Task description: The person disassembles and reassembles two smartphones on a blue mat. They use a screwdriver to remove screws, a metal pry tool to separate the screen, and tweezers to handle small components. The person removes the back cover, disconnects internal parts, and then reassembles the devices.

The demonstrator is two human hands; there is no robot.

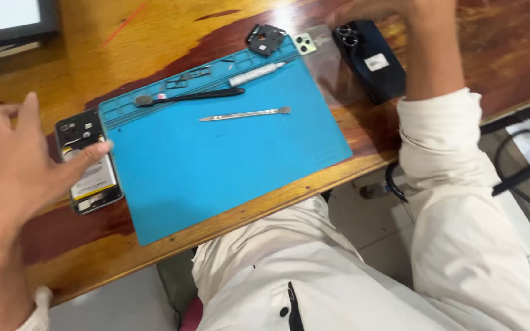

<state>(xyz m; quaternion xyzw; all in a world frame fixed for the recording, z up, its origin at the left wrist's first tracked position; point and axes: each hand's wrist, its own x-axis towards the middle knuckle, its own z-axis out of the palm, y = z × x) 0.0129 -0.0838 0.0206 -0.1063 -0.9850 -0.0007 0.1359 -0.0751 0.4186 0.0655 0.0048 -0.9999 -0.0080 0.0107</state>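
Spread wide, the left hand hovers with its thumb tip over the opened phone lying on the wooden counter just beside the blue mat, while the right hand, its grip unclear, reaches near the dark phone.

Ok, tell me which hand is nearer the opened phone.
Left. The left hand reaches over the opened phone at the blue mat's left edge, thumb on it. The right hand is far across the table, above the dark phone.
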